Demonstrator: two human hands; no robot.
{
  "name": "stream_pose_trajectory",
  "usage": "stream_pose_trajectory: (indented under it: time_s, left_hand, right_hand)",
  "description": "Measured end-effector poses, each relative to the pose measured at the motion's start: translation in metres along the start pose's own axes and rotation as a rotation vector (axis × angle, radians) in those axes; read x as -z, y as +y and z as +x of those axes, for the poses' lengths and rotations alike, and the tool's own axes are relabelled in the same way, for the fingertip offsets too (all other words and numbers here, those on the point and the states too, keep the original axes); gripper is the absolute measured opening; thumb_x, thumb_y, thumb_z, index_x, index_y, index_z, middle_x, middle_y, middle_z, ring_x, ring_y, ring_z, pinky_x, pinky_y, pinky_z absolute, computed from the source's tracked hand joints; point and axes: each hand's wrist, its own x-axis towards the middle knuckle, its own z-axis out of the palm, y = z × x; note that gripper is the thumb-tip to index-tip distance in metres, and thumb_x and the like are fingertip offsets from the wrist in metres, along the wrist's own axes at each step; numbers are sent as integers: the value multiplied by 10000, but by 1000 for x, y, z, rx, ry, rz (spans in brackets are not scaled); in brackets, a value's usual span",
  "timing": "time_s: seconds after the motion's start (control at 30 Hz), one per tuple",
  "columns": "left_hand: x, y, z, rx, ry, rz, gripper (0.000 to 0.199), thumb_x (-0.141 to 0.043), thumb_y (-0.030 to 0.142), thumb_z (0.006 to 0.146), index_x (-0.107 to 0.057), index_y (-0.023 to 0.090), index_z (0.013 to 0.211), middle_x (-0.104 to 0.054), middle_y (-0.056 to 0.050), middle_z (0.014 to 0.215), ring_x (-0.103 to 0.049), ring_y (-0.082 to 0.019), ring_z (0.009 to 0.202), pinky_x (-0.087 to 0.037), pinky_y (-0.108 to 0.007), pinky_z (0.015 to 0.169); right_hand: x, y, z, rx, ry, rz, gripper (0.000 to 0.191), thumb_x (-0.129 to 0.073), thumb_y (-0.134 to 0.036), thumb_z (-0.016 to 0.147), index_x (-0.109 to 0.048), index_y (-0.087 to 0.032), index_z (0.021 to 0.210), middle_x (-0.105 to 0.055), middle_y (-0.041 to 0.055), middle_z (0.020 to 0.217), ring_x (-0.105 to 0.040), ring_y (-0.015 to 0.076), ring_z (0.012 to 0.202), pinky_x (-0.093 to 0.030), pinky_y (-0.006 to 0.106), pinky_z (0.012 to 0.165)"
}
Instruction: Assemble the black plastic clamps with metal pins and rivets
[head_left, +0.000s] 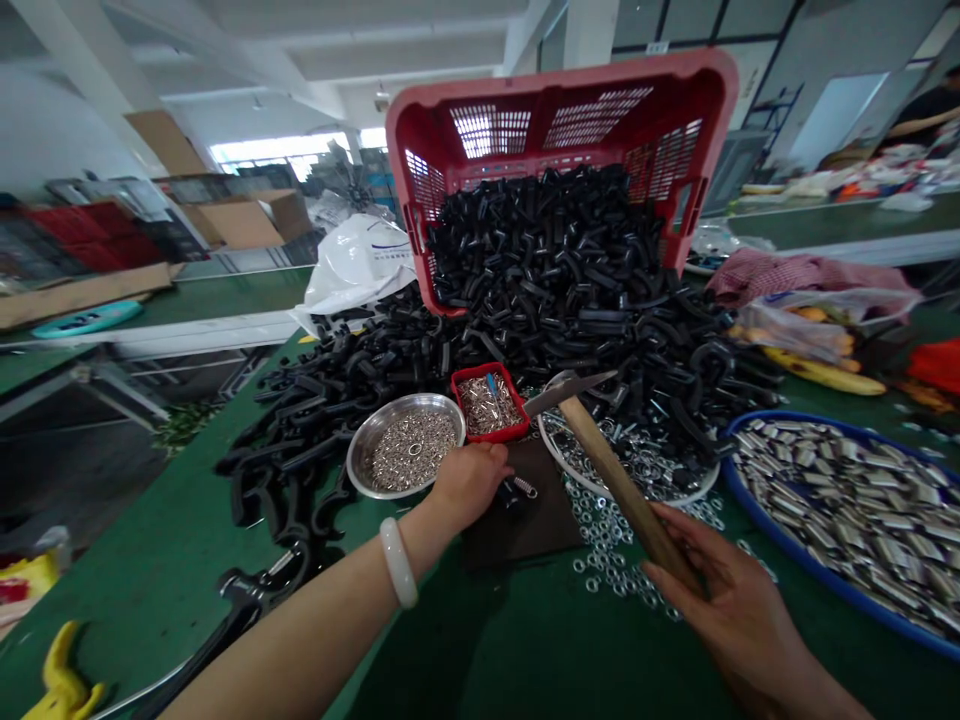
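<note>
Leftmost, lower corner of the frame: one yellow-handled tool (64, 670), on a green bench (135, 560). Next, centre left: heap of curved black plastic parts (300, 410), spreading rightward below an open red plastic crate (562, 80) at upper centre. Round shiny metal bowl (361, 452), centre, filled with small metal pieces. Left hand (469, 487), white bangle at the wrist, fingers curled narrow beside a small black piece (513, 499) and a silver coil spring (526, 487), mid-frame over a dark brown mat (536, 540); whether it grips the piece cannot be told. Square red plastic tray (501, 435), just above that hand, holding small metal pins. Wooden-handled hammer (611, 470), right of centre, head toward upper left; right hand (727, 600), lower right, closed around the handle. Loose metal nuts (611, 560), beneath the hammer. Far right: round blue tray (823, 583) of silver metal sleeves (855, 490).
</note>
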Motion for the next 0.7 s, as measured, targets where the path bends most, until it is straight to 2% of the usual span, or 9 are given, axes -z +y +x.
stream_pose_trajectory:
  time_s: [0.27,0.43,0.5,0.57,0.63,0.7]
  left_hand:
    - [-8,-2,3,109,-2,-132,242,-448,422,826,-564,218,883,-641,-29,853,-597,-175,779,-417,-267,654]
    - [-12,-2,-2,-9,69,-145,259,-427,414,839,-574,200,843,-620,-38,881,-570,-172,825,-414,-261,683]
    - [-12,-1,-10,-36,71,-148,338,-394,475,832,-587,199,848,-613,-55,896,-552,-191,868,-417,-280,715]
    - [-15,1,-21,-49,80,-166,470,-393,583,780,-578,194,967,-597,-83,985,-518,-222,953,-408,-317,792]
    - [-20,3,-33,-1,106,-204,712,-442,694,664,-495,169,1142,-549,-115,1109,-474,-257,1033,-377,-355,871]
    - [-28,5,-42,96,130,-243,840,-470,736,594,-445,155,1199,-516,-123,1154,-457,-268,1054,-366,-365,891]
  right_hand:
    - [4,-9,-6,45,26,-5,514,-604,-331,718,-473,-213,1201,-591,78,1130,-594,223,960,-519,288,787]
    - [9,-11,-10,-6,-6,-3,513,-607,-352,712,-480,-211,1188,-591,81,1128,-591,233,966,-522,307,793]
    - [10,-12,-12,-17,-16,0,514,-597,-353,722,-468,-214,1200,-583,83,1139,-584,235,980,-516,321,810]
    - [10,-13,-12,-2,-25,-12,497,-576,-349,740,-463,-215,1204,-583,85,1138,-586,230,977,-520,320,803]
    - [9,-17,-12,53,-36,-62,471,-566,-334,747,-473,-223,1196,-597,80,1115,-599,222,950,-528,309,781]
    - [7,-21,-11,154,-37,-138,470,-566,-310,744,-478,-241,1200,-608,71,1101,-607,218,929,-528,305,772]
